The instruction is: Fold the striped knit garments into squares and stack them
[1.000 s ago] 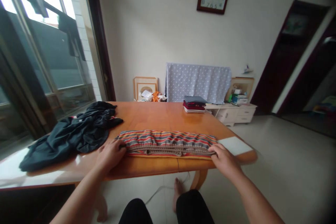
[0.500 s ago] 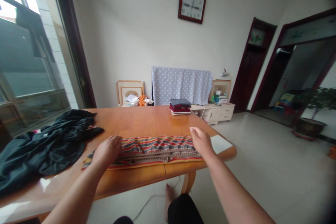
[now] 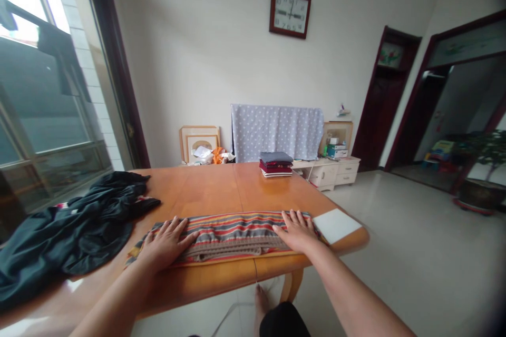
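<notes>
A striped knit garment point(image 3: 241, 229) in red, grey and yellow lies folded into a long strip along the near edge of the wooden table point(image 3: 205, 187). Its ribbed grey-brown edge faces me. On the strip's left end my left hand point(image 3: 168, 242) rests flat, fingers spread. My right hand point(image 3: 296, 231) lies on the right end, also with fingers apart. Neither hand grips the cloth. Slight wrinkles run across the part between the hands.
A dark crumpled garment point(image 3: 83, 226) covers the table's left side. Toward the far edge stands a stack of folded clothes point(image 3: 275, 165). A white sheet point(image 3: 336, 225) lies at the right corner. Beyond are a low white cabinet point(image 3: 336, 174) and a potted plant point(image 3: 478, 195).
Both hands have gone from closed fingers at the garment's ends to lying flat on it with fingers spread. The right hand has come down onto the cloth, which looks smoother.
</notes>
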### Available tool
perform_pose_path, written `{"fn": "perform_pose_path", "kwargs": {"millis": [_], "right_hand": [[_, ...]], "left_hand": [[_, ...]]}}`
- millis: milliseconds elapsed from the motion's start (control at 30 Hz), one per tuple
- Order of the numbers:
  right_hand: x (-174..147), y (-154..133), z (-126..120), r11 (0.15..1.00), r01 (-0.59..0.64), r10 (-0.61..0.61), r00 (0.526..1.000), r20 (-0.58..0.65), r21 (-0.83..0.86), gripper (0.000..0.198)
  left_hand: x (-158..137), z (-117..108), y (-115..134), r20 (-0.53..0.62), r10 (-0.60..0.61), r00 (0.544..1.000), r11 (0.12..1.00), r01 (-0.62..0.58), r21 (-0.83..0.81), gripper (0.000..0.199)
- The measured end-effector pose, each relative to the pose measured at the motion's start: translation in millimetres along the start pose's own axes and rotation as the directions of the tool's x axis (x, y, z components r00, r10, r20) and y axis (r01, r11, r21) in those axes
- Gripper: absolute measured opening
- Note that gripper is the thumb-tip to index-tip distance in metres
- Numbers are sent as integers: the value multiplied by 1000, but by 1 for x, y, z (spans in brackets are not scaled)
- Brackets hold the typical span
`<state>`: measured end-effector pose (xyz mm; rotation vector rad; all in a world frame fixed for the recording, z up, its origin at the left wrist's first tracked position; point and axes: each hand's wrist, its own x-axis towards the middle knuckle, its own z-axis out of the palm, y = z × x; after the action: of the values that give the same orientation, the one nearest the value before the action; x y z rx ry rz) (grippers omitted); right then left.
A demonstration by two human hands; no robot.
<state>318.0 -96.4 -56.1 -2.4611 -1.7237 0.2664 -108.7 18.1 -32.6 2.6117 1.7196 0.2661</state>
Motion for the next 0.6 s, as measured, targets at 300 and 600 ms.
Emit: {"fn": "perform_pose_path", "kwargs": {"millis": [300,600], "right_hand": [[-5,5,-13,999,48,-48,996,70,7,98],[-8,11,-18,996,89,-90,993,83,14,99]], "left_hand": [[7,7,-10,73,-47,996,998,50,-38,90],[7,5,-16,145,-62,988,998,64,-11,99]]}}
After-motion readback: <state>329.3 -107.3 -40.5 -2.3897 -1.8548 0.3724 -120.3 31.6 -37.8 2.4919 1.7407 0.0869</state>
